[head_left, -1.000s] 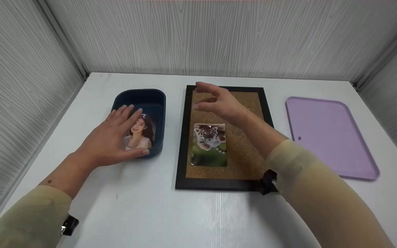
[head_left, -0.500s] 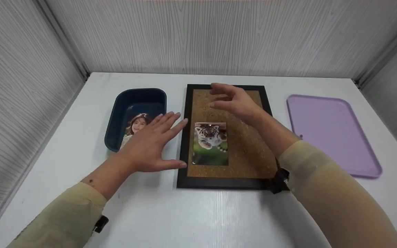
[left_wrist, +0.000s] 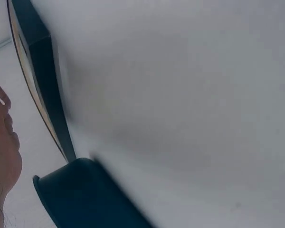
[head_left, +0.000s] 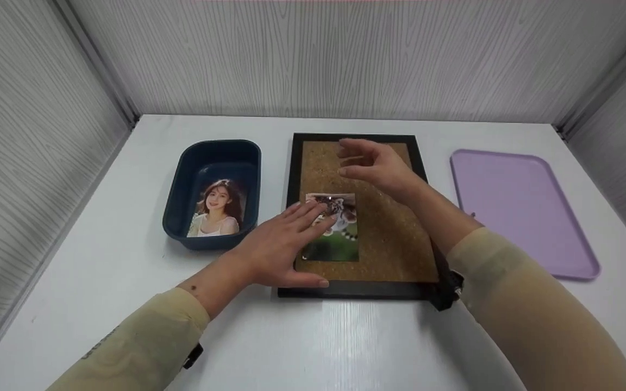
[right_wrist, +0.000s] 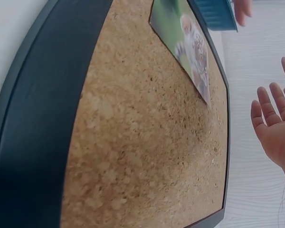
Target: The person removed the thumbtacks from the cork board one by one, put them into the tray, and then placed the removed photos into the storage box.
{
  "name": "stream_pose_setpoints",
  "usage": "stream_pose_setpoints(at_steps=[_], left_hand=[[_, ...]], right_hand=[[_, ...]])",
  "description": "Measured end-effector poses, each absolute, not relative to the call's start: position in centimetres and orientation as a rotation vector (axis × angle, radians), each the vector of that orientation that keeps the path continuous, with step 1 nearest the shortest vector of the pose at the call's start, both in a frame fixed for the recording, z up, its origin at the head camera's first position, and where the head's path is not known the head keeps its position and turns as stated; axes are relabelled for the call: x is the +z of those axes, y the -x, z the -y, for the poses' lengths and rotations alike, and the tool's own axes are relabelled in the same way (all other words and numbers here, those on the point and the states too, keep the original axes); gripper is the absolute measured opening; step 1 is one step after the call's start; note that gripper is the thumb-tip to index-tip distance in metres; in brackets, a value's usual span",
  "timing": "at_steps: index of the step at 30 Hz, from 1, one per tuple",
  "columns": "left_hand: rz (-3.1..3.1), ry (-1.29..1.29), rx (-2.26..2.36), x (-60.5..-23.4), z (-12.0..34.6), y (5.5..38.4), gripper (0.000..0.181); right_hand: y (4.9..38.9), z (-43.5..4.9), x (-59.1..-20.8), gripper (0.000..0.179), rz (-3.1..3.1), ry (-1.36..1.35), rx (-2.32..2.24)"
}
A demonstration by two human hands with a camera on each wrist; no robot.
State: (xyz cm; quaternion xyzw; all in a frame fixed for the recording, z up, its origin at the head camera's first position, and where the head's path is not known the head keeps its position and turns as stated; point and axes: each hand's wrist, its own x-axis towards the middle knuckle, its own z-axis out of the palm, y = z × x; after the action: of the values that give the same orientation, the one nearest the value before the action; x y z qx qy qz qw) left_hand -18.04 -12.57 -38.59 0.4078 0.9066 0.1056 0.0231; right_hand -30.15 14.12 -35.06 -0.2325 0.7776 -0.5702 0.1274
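A tiger photo lies on the left part of a black-framed corkboard. My left hand is spread over the photo and the frame's left edge, fingers covering part of the tiger; I cannot tell whether they touch it. In the left wrist view that hand shows at the left edge, apart from the board. My right hand hovers over the upper part of the corkboard, fingers loosely bent. In the right wrist view its palm shows, with nothing in it.
Left of the board stands a dark blue bin with a portrait photo of a person inside. At the right lies a purple tray, a tiny dark thing at its left edge. White panels enclose the table.
My left hand has moved right, from over the blue bin to over the tiger photo, uncovering the portrait. My right hand has shifted a little to the right.
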Motion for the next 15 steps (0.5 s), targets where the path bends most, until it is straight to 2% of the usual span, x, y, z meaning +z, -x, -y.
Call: stream_pose_setpoints(at_steps=[15], left_hand=[[-2.761,-1.186,0.303,-40.8,11.6,19.0,0.106]], right_hand=[[29.9,-14.7,-36.1,0.054,-2.350,0.623,-1.576]])
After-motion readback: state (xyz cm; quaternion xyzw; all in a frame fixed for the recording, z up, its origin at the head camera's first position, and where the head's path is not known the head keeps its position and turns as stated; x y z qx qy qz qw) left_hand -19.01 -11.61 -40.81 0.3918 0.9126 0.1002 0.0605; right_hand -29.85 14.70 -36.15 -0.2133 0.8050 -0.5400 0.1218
